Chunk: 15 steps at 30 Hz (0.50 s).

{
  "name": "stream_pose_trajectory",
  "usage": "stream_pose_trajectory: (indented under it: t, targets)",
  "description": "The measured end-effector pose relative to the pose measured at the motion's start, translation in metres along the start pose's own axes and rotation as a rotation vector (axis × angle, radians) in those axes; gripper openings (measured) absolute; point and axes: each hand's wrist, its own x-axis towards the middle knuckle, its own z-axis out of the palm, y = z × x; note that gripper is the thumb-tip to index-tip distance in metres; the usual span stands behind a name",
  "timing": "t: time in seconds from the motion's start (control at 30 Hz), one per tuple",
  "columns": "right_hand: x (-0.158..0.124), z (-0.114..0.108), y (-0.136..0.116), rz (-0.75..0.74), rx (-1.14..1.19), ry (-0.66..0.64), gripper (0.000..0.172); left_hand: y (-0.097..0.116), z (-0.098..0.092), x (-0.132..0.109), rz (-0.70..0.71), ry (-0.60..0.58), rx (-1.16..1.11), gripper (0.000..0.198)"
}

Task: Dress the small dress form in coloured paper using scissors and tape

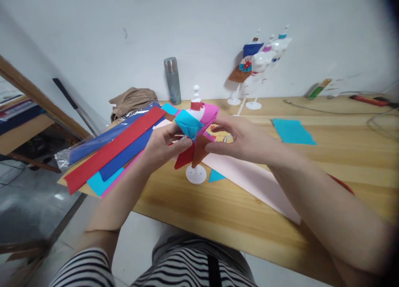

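A miniature dress form [196, 174] stands upright on its round white base, wearing a small doll dress [188, 124] of turquoise, magenta, red and brown cloth. A strip of red cloth circles its neck. My left hand [166, 144] grips the dress at the waist, thumb in front and fingers partly hidden behind the cloth. From the other side, my right hand [241, 138] curls around the dress, its thumb on the brown panel [200, 149] and its fingertips by the magenta side. Some fingertips of my right hand are hidden.
Red, blue and turquoise cloth strips [114, 149] lie to the left. A pale pink strip [255, 183] runs beneath my right arm, with a turquoise piece [293, 131] beyond. Several dress forms [262, 62] and a thermos [172, 81] stand by the wall; cables lie at the right.
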Motion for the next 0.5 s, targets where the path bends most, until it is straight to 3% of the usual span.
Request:
stream_pose_trajectory:
  t: [0.27,0.37,0.5]
  targets:
    - [0.002,0.011,-0.002,0.004,-0.032,0.042,0.022,0.002,-0.002,-0.008,0.089,0.059,0.193,0.053]
    - [-0.001,-0.001,-0.003,0.003,-0.025,0.018,0.027,0.003,0.000,-0.011,0.155,0.111,0.300,0.051]
    - [-0.007,-0.028,-0.003,0.100,-0.071,0.087,0.035,0.007,0.003,-0.013,0.167,0.132,0.396,0.053]
